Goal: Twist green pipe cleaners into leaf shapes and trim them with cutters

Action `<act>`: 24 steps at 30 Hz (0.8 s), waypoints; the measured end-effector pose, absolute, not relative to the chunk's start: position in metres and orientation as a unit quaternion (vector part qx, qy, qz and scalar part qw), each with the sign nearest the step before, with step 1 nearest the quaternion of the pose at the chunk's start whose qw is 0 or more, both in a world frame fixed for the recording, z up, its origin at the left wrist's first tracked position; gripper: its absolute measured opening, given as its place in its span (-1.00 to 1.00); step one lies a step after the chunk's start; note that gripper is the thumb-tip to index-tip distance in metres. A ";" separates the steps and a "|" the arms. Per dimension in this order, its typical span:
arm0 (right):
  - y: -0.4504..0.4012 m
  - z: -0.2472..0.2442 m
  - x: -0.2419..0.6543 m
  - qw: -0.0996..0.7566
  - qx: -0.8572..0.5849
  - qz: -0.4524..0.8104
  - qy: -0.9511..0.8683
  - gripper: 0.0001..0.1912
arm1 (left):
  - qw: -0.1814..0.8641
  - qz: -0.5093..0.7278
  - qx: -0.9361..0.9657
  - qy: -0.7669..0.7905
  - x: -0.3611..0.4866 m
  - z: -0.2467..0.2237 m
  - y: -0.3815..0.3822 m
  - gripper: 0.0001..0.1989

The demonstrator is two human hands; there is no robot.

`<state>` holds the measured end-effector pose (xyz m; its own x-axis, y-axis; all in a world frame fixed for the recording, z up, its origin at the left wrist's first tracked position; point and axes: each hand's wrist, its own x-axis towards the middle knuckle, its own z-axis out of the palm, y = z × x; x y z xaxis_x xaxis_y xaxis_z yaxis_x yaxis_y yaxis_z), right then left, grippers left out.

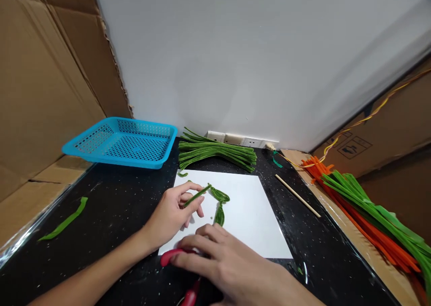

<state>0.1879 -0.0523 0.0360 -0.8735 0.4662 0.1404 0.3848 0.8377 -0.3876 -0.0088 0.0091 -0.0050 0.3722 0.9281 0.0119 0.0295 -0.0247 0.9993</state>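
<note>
Your left hand (177,209) pinches a short, fuzzy green stem (199,194) between thumb and fingers, over the white sheet (256,220) and beside the looped green pieces (219,216). Your right hand (218,254) lies over a red-handled tool (170,255) at the sheet's near edge, fingers partly curled; whether they grip it, I cannot tell. Behind the sheet lies a green bundle (217,152).

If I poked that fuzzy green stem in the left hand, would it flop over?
Probably not: the fuzzy green stem sticks out straight from the left hand, so it seems fairly stiff. It would likely bend and hold shape, like the green loops over the paper. It looks thin, so it's probably light.
</note>
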 end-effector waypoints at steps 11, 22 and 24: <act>-0.059 -0.008 0.169 0.137 -0.235 0.134 -0.953 -0.37 | 0.565 0.392 0.601 0.408 -0.008 -0.003 0.011 -0.68; -0.061 -0.002 0.167 0.187 -0.233 0.049 -0.953 -0.76 | 0.565 0.406 0.597 0.399 -0.009 -0.005 0.016 -0.66; -0.061 -0.004 0.166 0.201 -0.224 0.039 -0.953 -0.79 | 0.556 0.403 0.606 0.402 -0.008 -0.004 0.017 -0.67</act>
<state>0.1663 -0.0614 -0.0041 -0.8184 0.4430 0.3660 0.4113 0.8964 -0.1654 -0.0082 0.0169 -0.0037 0.3523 0.9350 0.0413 0.0390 -0.0587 0.9975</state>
